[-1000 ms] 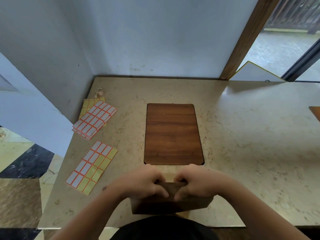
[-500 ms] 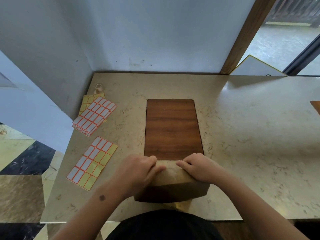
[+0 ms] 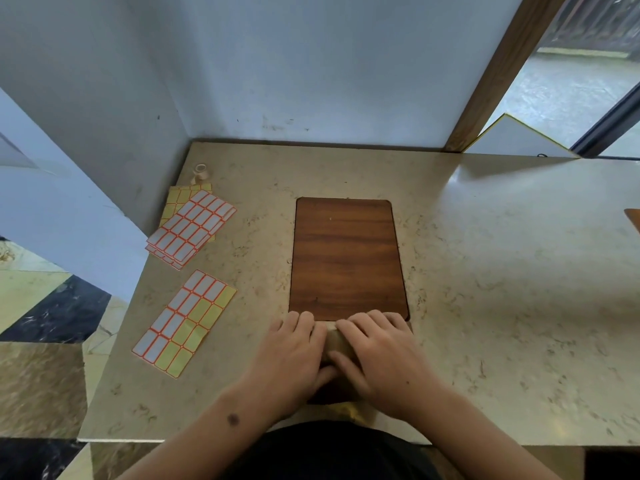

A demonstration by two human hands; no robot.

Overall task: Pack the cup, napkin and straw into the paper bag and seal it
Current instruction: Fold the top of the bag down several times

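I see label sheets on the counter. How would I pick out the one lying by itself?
Start at the dark wooden board set into the marble counter and look left. Nearer the counter's front edge lies a single label sheet, apart from the stack of sheets behind it. Several of its labels are gone, baring yellow backing.

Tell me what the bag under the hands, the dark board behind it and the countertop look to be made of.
Paper bag: matte brown kraft paper, going by its dull tan, creased surface. Board: wood or wood-look laminate, with dark streaked grain and a smooth face. Countertop: polished stone, probably marble or an imitation, beige with mottled veining and soft window glare.
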